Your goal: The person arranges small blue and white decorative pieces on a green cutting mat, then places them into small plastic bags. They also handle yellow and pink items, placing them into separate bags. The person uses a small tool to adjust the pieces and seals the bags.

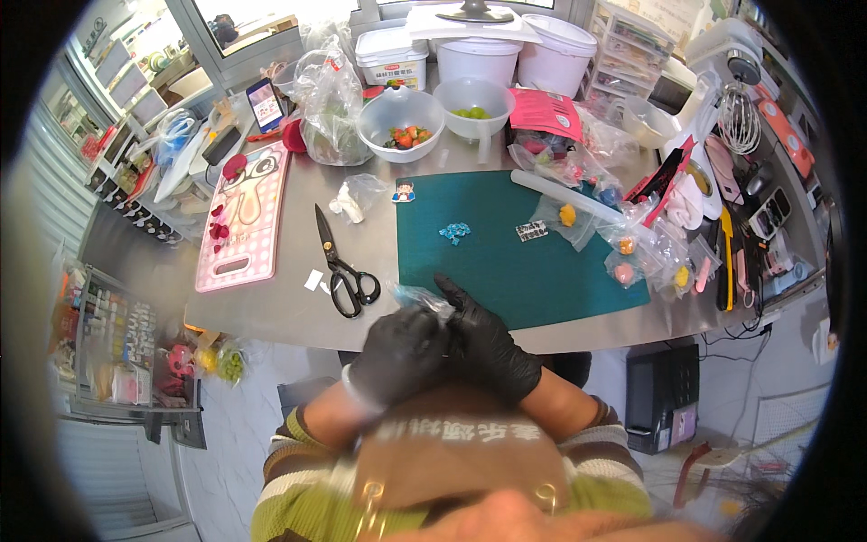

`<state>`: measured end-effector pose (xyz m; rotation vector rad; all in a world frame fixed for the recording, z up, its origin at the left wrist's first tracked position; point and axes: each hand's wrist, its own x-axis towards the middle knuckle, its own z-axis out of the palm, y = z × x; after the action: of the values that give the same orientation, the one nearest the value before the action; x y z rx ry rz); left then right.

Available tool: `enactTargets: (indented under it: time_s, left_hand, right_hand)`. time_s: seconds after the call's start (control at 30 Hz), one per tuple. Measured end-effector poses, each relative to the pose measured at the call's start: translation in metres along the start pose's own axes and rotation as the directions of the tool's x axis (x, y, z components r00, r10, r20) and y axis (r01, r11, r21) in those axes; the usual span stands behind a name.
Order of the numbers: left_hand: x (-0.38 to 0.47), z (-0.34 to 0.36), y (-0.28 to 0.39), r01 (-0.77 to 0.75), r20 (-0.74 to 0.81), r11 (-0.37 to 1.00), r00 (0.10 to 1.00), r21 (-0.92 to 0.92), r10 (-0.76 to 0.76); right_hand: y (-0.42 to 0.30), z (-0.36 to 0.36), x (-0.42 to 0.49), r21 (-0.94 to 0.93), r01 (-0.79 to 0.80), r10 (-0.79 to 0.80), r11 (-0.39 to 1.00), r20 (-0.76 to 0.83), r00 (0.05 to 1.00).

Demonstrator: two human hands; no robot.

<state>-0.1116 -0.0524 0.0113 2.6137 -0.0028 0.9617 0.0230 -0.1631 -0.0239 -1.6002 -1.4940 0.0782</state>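
Note:
In black gloves, my left hand (401,352) and my right hand (493,342) meet at the table's front edge. A small clear plastic bag (423,298) with a bluish tint sticks out between them, and both hands seem to grip it. Its contents are hidden by my fingers. Beyond lies a dark green cutting mat (467,278) bearing a small cluster of bright blue pieces (454,233) and a black-and-white lettered piece (532,231). Black-handled scissors (344,271) rest with blades parted, left of the mat. A small figure cutout (404,191) sits at its upper left corner.
A pink cutting board (240,223) holds dark red petals. Behind stand a bowl of strawberries (401,125) and a jug of green grapes (474,108). A white rolling pin (576,203) crosses the mat near bagged coloured lumps (623,273). A stand mixer (725,61) is at right.

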Motion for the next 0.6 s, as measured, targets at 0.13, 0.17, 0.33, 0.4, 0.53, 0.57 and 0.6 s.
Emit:
enactTargets:
  time_s: [0.13, 0.17, 0.33, 0.4, 0.53, 0.57, 0.6]
  left_hand:
    - [-0.001, 0.006, -0.002, -0.001, -0.192, 0.994, 0.981, -0.105, -0.019]
    - [-0.005, 0.006, -0.002, 0.137, -0.302, 0.977, 0.936, -0.165, -0.182]
    - [-0.012, 0.008, -0.015, 0.528, 0.121, 0.507, 0.764, -0.681, -0.634]
    - [-0.011, 0.015, -0.017, 0.481, 0.105, 0.587, 0.823, -0.651, -0.558]
    - [-0.017, 0.019, -0.023, 0.397, 0.053, 0.720, 0.892, -0.569, -0.449]
    - [-0.019, 0.018, -0.026, 0.361, 0.044, 0.808, 0.921, -0.466, -0.386]
    - [-0.021, 0.018, -0.029, 0.310, 0.042, 0.881, 0.948, -0.356, -0.317]
  right_hand:
    - [0.016, 0.003, -0.010, 0.629, -0.281, 0.278, 0.725, 0.106, 0.955]
    - [0.019, 0.004, -0.012, 0.745, -0.288, 0.349, 0.601, 0.080, 0.934]
    - [0.028, 0.012, -0.017, 0.833, -0.299, 0.415, 0.465, 0.094, 0.905]
    - [0.029, 0.012, -0.017, 0.847, -0.282, 0.397, 0.450, 0.093, 0.913]
    - [0.033, -0.002, -0.015, 0.935, -0.274, 0.299, 0.224, 0.201, 0.933]
    - [0.034, -0.007, -0.014, 0.923, -0.326, 0.306, 0.206, 0.255, 0.917]
    - [0.034, -0.010, -0.013, 0.909, -0.363, 0.321, 0.203, 0.289, 0.902]
